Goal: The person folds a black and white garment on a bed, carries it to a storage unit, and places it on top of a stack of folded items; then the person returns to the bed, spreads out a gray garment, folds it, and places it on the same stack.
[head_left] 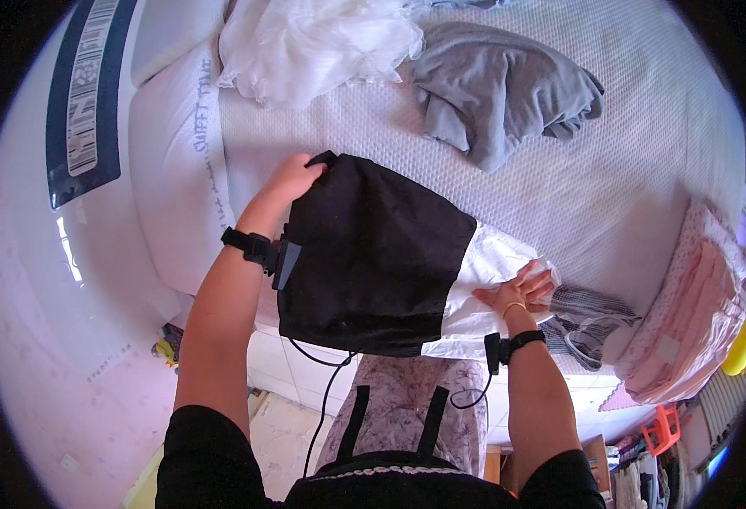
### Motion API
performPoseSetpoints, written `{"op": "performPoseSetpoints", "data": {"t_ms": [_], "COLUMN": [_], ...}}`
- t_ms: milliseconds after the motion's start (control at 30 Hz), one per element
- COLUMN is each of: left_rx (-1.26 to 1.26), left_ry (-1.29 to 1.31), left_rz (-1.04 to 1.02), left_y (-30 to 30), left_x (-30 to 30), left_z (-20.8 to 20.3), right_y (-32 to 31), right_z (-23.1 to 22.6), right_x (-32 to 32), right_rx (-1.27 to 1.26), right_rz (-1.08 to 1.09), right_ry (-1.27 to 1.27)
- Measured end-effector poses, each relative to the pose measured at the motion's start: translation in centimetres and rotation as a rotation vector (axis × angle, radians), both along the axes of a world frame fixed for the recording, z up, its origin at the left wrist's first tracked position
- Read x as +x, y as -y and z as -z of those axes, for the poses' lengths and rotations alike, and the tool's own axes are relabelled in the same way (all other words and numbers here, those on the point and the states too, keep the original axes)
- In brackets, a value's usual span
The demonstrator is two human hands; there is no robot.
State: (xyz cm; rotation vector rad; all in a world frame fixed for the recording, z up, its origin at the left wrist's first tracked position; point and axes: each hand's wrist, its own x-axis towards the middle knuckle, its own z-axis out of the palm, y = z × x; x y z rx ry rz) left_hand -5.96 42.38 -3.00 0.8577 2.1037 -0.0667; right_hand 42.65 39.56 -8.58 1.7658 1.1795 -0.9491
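Observation:
A black and white garment [377, 246] lies spread on the bed near its front edge, the black part to the left and the white part [487, 271] to the right. At the far left corner of the black cloth, my left hand [295, 180] is closed on the fabric. My right hand [521, 290] rests on the white part with its fingers spread. Just beyond that hand lies a dark striped cloth [589, 318]. Whether the black and white parts are one sewn piece I cannot tell for sure.
The bed [644, 127] has a white quilted cover. A white frilly tulle garment [318, 47] and a crumpled grey garment [500, 89] lie at the back. Folded pink bedding [678, 314] sits at the right. A large glossy white surface [33, 280] stands at the left.

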Motion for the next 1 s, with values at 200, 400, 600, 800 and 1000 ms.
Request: {"op": "performPoseSetpoints", "data": {"t_ms": [200,400,600,800,1000], "left_rx": [0.037,-0.073,-0.054,-0.134,0.016], "left_ry": [-0.091,0.02,-0.018,-0.062,0.135], "left_rz": [-0.003,-0.05,0.07,0.118,-0.092], "left_y": [-0.4,0.2,0.1,0.4,2.5], "left_x": [1.0,1.9,2.5,2.5,4.6], "left_z": [-0.1,-0.6,-2.3,-1.9,-0.7], "right_y": [-0.1,0.0,0.0,0.1,0.3], "right_z": [0.1,0.5,0.6,0.9,1.1], "right_x": [0.4,0.2,0.5,0.3,0.4], "right_rx": [-0.073,0.094,0.094,0.11,0.1], "right_rz": [0.008,-0.061,-0.029,-0.029,-0.028], "right_ry": [-0.044,0.041,0.025,0.04,0.049]}}
